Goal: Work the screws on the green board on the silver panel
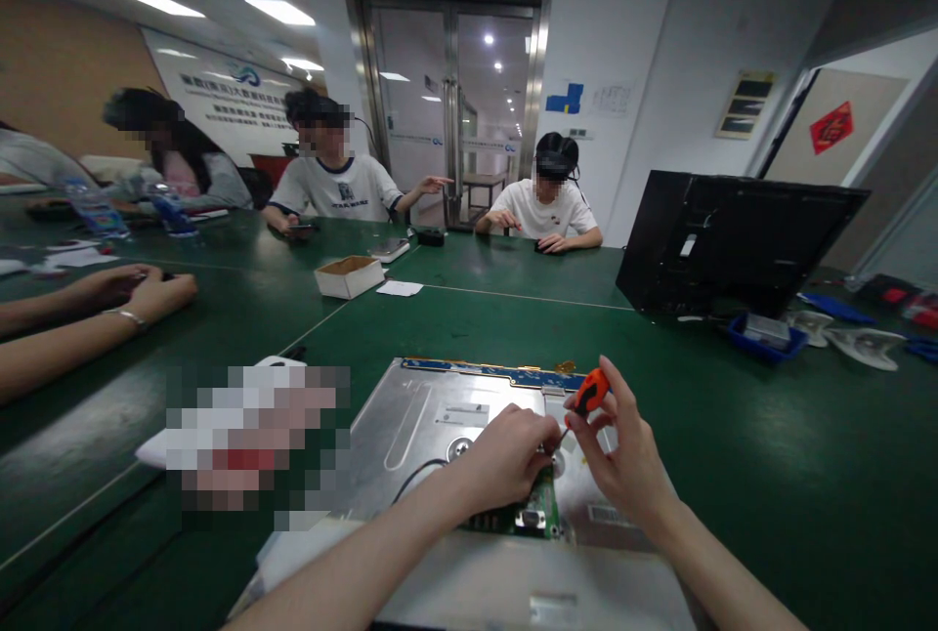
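Observation:
My right hand (619, 450) pinches the orange and black handle of a small screwdriver (590, 391) between thumb and fingers. The screwdriver slants down, its shaft running toward the fingertips of my left hand (513, 455). Those fingers are closed just above a green circuit board (543, 511); what they grip is hidden. Beneath both hands lies a silvery metal display panel (417, 406), back side up. Along its far edge runs a narrow blue circuit strip (469, 372). A dark cable (417, 475) curves beside my left forearm.
A black monitor (740, 245) stands at right, near a blue tray (766, 338). Ahead sits an open white box (350, 277). A blurred-out item (241, 436) lies left of the panel. Another person's hands (139, 299) rest at far left; several people sit around the green table (777, 475).

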`<state>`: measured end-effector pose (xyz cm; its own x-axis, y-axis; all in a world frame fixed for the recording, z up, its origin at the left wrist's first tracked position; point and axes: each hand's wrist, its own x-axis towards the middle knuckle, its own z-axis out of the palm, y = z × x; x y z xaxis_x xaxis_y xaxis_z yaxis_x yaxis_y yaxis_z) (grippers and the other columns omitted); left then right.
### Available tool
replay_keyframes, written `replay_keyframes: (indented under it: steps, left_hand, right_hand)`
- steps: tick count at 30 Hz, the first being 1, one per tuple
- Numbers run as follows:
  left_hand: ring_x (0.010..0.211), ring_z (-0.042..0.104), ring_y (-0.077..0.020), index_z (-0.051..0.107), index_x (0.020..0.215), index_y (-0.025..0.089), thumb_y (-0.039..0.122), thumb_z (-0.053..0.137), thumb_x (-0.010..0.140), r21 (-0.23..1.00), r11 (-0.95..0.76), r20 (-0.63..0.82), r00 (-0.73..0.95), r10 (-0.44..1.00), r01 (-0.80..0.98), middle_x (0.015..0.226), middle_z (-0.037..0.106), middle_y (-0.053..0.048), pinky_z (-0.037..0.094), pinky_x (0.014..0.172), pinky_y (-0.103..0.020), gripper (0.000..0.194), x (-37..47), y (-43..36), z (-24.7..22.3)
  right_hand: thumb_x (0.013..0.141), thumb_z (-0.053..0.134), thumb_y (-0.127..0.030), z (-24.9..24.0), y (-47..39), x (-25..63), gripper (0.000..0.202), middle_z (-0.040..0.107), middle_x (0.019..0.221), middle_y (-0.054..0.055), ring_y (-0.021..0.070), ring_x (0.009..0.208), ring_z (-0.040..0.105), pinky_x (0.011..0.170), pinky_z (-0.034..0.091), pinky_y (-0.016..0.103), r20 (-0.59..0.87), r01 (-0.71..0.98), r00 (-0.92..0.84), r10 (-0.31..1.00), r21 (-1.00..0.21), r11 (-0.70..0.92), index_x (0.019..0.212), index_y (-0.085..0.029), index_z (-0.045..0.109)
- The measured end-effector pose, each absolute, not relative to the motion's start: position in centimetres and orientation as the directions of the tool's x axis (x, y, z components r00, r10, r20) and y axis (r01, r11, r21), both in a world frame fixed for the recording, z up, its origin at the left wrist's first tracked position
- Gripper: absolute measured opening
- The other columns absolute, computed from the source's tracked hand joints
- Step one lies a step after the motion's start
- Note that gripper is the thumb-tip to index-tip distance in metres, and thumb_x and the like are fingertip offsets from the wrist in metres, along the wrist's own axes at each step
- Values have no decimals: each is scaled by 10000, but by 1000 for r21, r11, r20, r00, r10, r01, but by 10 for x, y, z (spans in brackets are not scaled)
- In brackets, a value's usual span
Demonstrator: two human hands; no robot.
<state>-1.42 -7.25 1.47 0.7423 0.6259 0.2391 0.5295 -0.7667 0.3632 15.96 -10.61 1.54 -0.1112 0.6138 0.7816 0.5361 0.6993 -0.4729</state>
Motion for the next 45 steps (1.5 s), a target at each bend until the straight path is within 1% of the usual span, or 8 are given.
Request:
replay_keyframes:
  steps: [5, 15, 22, 27, 32, 36, 40, 45]
  left_hand:
    - [779, 589, -204, 530, 823, 183, 46, 576, 775, 318, -775, 205, 758, 619, 547, 822, 643, -29, 385, 681, -298, 152, -14, -71, 14]
    - [822, 605, -222, 547, 913, 176, 50, 556, 811, 267, -803, 183, 790, 585, 533, 890, 663, -52, 396, 693, -304, 162, -12, -68, 11]
    - [841, 603, -219, 552, 945, 182, 50, 548, 790, 311, -800, 185, 793, 580, 513, 895, 667, -47, 414, 768, -330, 203, -13, -69, 13]
    - [903, 610, -242, 554, 1000, 187, 90, 582, 793, 321, -804, 184, 800, 572, 501, 947, 672, -57, 418, 820, -357, 230, -13, -68, 11]
    - [917, 614, -241, 556, 999, 190, 96, 566, 813, 317, -807, 199, 798, 570, 497, 954, 670, -57, 422, 824, -362, 209, -13, -67, 8]
    - [892, 617, -230, 547, 935, 182, 83, 562, 803, 302, -809, 199, 796, 571, 505, 917, 667, -52, 423, 825, -357, 165, -12, -68, 8]
    - [880, 623, -230, 536, 911, 178, 122, 579, 826, 289, -801, 191, 789, 584, 524, 900, 670, -51, 426, 823, -364, 111, -11, -70, 10]
    - [924, 620, -244, 556, 954, 180, 80, 559, 817, 237, -812, 183, 796, 577, 534, 964, 676, -70, 426, 818, -367, 169, -9, -73, 13]
  right_hand:
    - [930, 504, -174, 15, -105, 160, 686, 680, 888, 36, 171, 686, 674, 546, 576, 275, 777, 511, -110, 620, -490, 706, 1512, -314, 169]
    - [930, 513, -179, 16, -106, 159, 677, 684, 884, 28, 142, 625, 658, 525, 567, 245, 768, 520, -98, 633, -503, 690, 1507, -308, 184]
    - [930, 513, -191, 13, -104, 160, 687, 667, 868, 25, 162, 660, 670, 539, 585, 275, 784, 542, -112, 611, -467, 699, 1512, -316, 168]
    - [936, 507, -197, 12, -104, 160, 697, 660, 883, 31, 153, 624, 650, 470, 553, 242, 780, 565, -121, 614, -454, 689, 1520, -342, 155]
    - [940, 511, -207, 13, -103, 160, 685, 634, 832, 10, 138, 578, 615, 470, 544, 243, 800, 592, -122, 588, -417, 690, 1517, -365, 179]
    - [940, 509, -209, 14, -105, 159, 680, 647, 850, 22, 146, 595, 624, 478, 551, 254, 800, 605, -117, 588, -413, 681, 1521, -342, 181]
    - [934, 490, -179, 16, -112, 153, 650, 675, 879, 32, 152, 617, 642, 494, 558, 262, 791, 566, -129, 598, -436, 700, 1503, -303, 202]
    - [902, 500, -175, 16, -118, 148, 554, 693, 918, 60, 155, 598, 638, 497, 557, 280, 766, 559, -114, 632, -476, 679, 1412, -252, 297]
